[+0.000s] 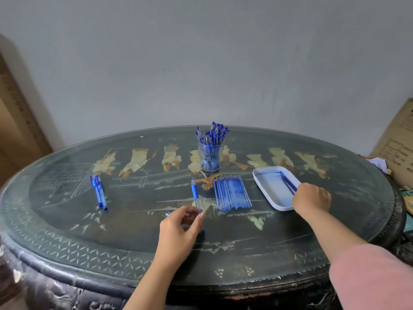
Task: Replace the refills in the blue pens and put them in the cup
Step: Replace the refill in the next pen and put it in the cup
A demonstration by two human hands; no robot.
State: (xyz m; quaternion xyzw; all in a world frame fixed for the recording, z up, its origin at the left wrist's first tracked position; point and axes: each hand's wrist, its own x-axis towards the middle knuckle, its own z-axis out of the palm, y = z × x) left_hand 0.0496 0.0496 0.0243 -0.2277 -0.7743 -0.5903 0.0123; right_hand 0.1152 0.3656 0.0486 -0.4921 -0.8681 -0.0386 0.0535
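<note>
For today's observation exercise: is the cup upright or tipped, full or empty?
Upright and nearly full: the cup stands on its base, with many pens sticking out of its top.

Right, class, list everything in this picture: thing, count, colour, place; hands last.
table: one, dark, under everything
cup: one, clear, back centre
pens: many, blue, standing in the cup
loose pens: about three, blue, left
pen barrel: one, clear and blue, centre
refills: one row, blue, right of barrel
tray: one, white, right, holding refills
cardboard box: one, brown, far right
left hand: one, pinching the pen barrel
right hand: one, at tray's near edge
</note>
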